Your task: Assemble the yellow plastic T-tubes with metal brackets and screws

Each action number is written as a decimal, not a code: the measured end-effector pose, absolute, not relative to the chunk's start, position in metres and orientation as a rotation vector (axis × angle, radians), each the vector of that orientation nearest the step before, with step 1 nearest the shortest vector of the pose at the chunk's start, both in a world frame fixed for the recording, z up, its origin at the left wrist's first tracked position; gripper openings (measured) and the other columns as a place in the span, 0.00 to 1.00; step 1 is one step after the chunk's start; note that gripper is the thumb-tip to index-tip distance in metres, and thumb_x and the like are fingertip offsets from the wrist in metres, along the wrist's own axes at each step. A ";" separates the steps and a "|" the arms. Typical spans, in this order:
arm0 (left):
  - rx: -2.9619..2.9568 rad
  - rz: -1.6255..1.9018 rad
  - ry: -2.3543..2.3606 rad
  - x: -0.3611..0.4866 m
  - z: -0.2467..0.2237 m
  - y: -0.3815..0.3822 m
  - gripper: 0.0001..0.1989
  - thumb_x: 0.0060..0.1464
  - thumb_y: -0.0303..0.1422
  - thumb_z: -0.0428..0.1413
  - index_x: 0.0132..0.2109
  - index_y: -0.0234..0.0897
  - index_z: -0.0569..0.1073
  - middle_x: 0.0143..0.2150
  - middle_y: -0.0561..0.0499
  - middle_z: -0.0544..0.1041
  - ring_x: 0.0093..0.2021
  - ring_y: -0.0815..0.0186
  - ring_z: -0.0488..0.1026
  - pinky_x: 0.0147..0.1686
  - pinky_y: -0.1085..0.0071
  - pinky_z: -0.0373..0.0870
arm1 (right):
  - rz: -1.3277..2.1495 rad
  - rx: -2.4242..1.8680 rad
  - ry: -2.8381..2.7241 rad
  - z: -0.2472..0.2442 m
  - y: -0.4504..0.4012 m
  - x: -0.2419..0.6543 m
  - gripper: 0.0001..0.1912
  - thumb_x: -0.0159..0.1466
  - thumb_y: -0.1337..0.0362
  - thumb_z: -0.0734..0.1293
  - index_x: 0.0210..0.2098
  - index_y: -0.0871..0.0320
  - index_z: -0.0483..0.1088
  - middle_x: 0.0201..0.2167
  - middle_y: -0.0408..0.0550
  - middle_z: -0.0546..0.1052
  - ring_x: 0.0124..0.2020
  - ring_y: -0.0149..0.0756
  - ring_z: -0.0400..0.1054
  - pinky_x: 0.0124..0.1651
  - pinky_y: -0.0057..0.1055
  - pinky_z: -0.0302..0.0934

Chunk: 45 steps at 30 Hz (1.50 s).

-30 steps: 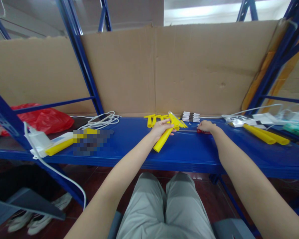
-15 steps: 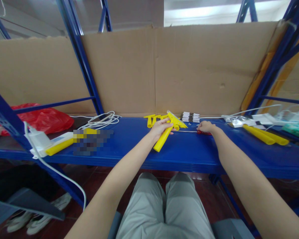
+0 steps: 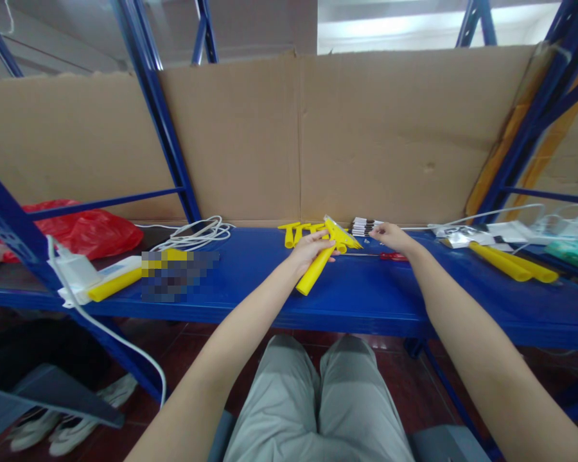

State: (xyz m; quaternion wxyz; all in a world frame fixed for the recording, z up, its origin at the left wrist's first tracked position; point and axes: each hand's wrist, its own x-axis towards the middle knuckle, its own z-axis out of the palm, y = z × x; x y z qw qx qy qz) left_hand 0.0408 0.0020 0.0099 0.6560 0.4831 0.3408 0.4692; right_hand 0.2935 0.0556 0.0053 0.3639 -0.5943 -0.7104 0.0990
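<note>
My left hand point(image 3: 313, 247) is wrapped round a yellow tool point(image 3: 315, 273) with a thick round handle, which points down toward the front edge. More yellow pieces point(image 3: 289, 236) lie behind and beside it. My right hand point(image 3: 388, 235) is at the right end of a stack of small white and black packs point(image 3: 363, 226), fingers pinched; what they hold, if anything, is too small to name. Just below that hand, a screwdriver with a red handle point(image 3: 392, 256) lies on the blue table point(image 3: 250, 276), its shaft pointing left.
A white cable coil point(image 3: 207, 231), a red plastic bag point(image 3: 91, 234) and a white power strip point(image 3: 77, 276) are at the left. Two yellow tubes point(image 3: 505, 263) and silver packaging point(image 3: 467, 235) lie at the right. Cardboard point(image 3: 366, 135) stands behind.
My right hand has moved up and left from the red screwdriver handle to the white packs, leaving the screwdriver on the table. My left hand has hardly moved.
</note>
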 end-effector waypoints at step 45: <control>1.150 0.966 0.771 0.045 -0.005 0.008 0.15 0.47 0.13 0.57 0.42 0.29 0.74 0.29 0.47 0.77 0.27 0.67 0.76 0.30 0.69 0.76 | 0.752 -1.013 -1.848 0.001 0.034 0.220 0.20 0.47 0.48 0.72 0.25 0.56 0.65 0.23 0.41 0.69 0.26 0.30 0.62 0.32 0.29 0.59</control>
